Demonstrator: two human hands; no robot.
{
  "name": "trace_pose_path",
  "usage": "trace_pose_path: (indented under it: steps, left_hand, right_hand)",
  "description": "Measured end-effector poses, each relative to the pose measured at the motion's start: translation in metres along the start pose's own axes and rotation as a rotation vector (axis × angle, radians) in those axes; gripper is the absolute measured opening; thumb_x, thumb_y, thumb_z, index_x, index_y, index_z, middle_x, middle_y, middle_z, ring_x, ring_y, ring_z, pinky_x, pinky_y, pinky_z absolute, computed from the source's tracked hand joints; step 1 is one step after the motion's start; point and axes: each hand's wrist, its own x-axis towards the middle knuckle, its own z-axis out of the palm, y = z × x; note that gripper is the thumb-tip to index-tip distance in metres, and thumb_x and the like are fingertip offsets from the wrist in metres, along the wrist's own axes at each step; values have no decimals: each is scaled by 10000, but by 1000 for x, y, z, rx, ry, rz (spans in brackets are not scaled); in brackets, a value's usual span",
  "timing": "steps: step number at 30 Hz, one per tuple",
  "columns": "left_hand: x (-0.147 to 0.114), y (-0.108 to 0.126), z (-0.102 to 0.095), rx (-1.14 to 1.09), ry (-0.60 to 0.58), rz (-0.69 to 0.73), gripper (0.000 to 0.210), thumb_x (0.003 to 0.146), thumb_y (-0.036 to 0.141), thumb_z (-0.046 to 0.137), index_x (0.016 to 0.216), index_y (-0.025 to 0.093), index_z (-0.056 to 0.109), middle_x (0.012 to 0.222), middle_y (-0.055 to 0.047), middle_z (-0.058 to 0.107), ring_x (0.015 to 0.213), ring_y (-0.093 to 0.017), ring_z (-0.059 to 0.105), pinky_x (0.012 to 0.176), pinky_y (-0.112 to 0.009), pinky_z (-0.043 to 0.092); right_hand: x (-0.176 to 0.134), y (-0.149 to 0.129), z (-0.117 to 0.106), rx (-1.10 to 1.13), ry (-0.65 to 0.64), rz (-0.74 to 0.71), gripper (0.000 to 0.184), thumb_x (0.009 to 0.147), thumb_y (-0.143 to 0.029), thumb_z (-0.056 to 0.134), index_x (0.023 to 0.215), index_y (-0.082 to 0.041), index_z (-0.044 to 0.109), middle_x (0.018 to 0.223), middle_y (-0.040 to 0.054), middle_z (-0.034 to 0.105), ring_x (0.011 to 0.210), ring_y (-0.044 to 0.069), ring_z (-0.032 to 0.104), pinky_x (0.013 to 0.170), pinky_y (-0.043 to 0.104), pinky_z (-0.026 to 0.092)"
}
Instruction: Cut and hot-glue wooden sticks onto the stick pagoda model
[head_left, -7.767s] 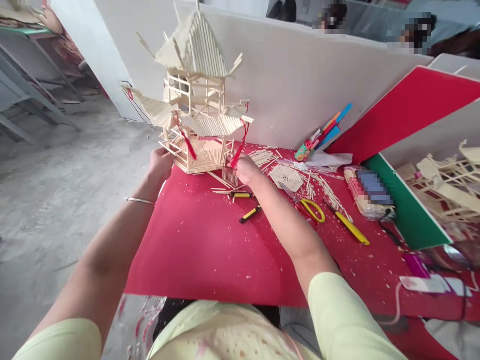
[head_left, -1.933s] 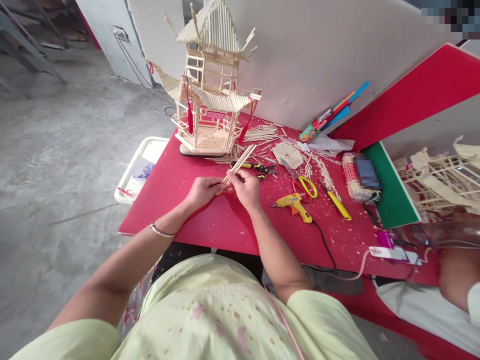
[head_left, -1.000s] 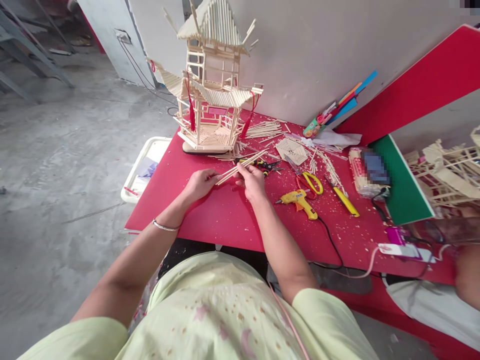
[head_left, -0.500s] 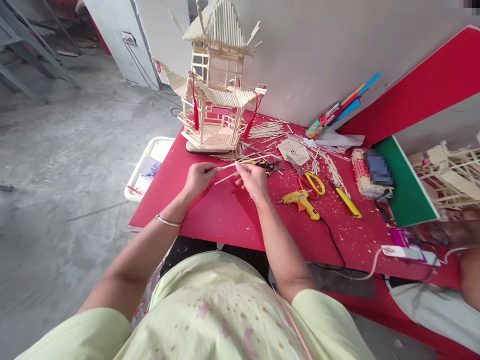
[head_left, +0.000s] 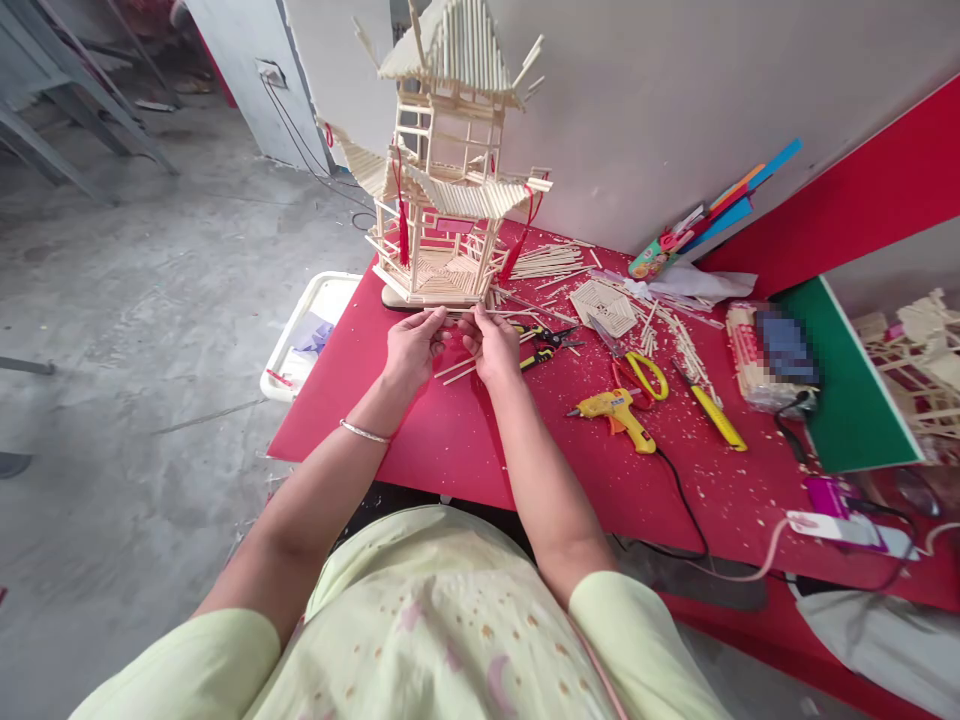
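Note:
A thin wooden stick spans the gap between my hands, level with the front edge of the model pagoda; whether it touches the base I cannot tell. My left hand pinches it toward its left end. Thumb and fingers of my right hand close on it further right. The pagoda is built of pale sticks, with tiled-looking roofs and red tassels. Loose sticks lie on the red table under my hands. Black-and-yellow pliers rest just right of my right hand.
On the red table lie a yellow glue gun, scissors, a yellow cutter knife, a hexagonal stick panel and scattered offcuts. A power strip sits at right. A white tray is beyond the left edge.
Both hands have moved slightly forward toward the pagoda's base, with the stick now level along its front edge. Sticks lie on the table below them. The view has shifted a little.

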Motion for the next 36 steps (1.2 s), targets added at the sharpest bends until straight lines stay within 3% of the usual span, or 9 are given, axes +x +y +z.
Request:
trace_pose_path:
  steps: [12, 25, 36]
  left_hand:
    - [8, 0, 5, 44, 63, 21, 333, 726, 362, 932, 811, 120, 718, 759, -42, 737, 534, -64, 583, 467, -181, 420]
    - [12, -2, 3, 40, 55, 18, 321, 718, 357, 927, 807, 122, 727, 743, -30, 725, 532, -64, 576, 450, -179, 411]
    - [12, -3, 4, 56, 61, 21, 356, 714, 388, 933, 785, 127, 700, 731, -25, 714, 534, -62, 582, 454, -172, 415]
  right_hand:
    - [12, 5, 3, -129, 18, -78, 285, 901, -463, 799, 887, -214, 661, 875, -13, 788, 737, 99, 765, 530, 143, 550]
    - [10, 2, 4, -112, 32, -57, 262, 921, -432, 787, 881, -206, 662, 852, -17, 785, 705, 86, 752, 519, 135, 538]
    - [8, 3, 4, -188, -15, -35, 357, 843, -527, 840, 921, -208, 700, 851, -8, 798, 663, 101, 744, 446, 143, 495]
